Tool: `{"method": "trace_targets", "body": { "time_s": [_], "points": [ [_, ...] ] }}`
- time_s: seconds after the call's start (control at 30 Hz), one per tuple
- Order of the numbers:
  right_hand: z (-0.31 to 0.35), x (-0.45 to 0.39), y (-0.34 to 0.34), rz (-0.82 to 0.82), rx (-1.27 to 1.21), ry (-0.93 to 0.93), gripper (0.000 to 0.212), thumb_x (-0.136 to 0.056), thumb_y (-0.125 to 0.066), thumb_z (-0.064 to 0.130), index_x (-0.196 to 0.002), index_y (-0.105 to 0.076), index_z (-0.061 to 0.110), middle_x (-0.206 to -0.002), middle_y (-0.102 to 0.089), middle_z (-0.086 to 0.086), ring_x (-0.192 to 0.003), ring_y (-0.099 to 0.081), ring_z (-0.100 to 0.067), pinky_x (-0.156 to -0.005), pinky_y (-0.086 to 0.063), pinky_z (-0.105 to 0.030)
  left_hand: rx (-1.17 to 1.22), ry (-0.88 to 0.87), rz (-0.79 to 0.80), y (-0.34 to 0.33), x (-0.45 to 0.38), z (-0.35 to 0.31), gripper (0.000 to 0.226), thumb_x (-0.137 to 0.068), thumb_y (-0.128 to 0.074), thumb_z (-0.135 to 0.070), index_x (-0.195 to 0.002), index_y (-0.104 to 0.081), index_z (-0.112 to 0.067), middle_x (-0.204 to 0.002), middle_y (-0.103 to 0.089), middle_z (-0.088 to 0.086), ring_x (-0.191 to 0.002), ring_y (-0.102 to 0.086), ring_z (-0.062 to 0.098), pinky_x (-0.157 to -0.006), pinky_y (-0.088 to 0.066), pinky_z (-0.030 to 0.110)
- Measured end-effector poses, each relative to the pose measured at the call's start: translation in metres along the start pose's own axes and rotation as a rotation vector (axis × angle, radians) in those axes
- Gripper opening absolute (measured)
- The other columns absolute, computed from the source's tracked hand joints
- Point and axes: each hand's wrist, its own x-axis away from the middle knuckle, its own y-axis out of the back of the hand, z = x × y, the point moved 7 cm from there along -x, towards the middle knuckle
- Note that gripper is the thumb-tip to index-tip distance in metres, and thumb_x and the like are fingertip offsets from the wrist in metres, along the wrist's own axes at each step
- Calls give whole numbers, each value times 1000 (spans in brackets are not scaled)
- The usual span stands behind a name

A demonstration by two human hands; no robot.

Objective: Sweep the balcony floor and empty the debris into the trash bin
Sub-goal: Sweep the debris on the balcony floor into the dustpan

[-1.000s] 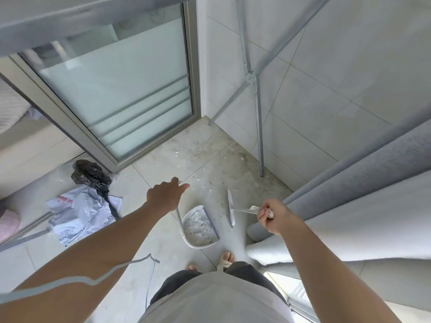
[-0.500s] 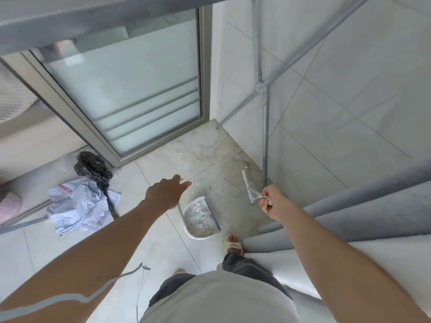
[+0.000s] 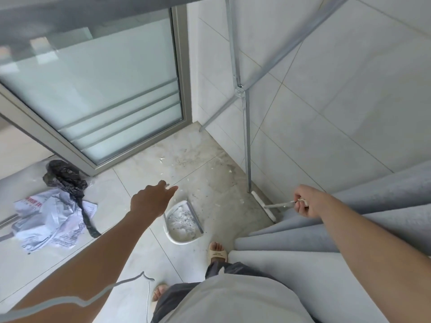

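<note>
right hand [image 3: 307, 201]: grip clamped on broom [image 3: 264, 206] handle, head at wall base
left hand [image 3: 149, 201]: holding dustpan [image 3: 183, 223] handle, grip detail unclear
dustpan: on floor [image 3: 210, 183], holds debris

Home balcony; frosted sliding door [image 3: 98, 89]; tiled wall [image 3: 326, 89]; drying-rack pole [image 3: 247, 141]; dusty floor [image 3: 198, 164]
</note>
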Motion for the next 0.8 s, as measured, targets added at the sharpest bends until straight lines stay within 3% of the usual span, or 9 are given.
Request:
{"method": "trace_targets", "body": {
  "time_s": [0.3,0.4,0.53,0.67,0.8],
  "points": [
    [-22,-21,8,51,-408,-22,13,-83,-30,2,-76,-34,12,-48,-39,-3,-27,-35,-6,-27,-26,-8,-36,38,-163,10,-12,-13,46,-93,-35,-57,-113,-64,-27,-95,-67,6,-89,-65,33,-71,-42,32],
    [-19,-33,-1,58,-465,-7,13,-82,-27,0,-79,-35,10,-60,-40,-5,-27,-36,-7,-27,-26,-8,-42,49,-200,11,-10,-3,45,-94,-36,-56,-113,-63,-25,-95,-67,8,-89,-65,35,-71,-41,33],
    [-17,-52,-29,65,-430,-9,17,-87,-23,-1,-85,-38,7,-76,-38,-8,-34,-43,-10,-27,-26,-10,-91,37,-187,9,-9,6,47,-95,-34,-57,-117,-61,-26,-99,-68,10,-92,-64,35,-70,-38,33],
    [-26,-58,-74,119,-320,-60,21,-92,-20,1,-86,-39,6,-76,-38,-7,-34,-42,-11,-26,-25,-10,-103,15,-131,-4,-7,10,48,-96,-32,-58,-118,-59,-25,-100,-67,10,-92,-64,36,-71,-39,33],
    [-39,-44,-113,144,-149,-95,21,-93,-21,6,-85,-41,5,-71,-40,-8,-47,-38,-12,-25,-25,-11,-142,-24,-47,-22,-9,10,50,-97,-30,-59,-122,-55,-24,-102,-66,11,-94,-64,36,-74,-42,35]
  ]
}}
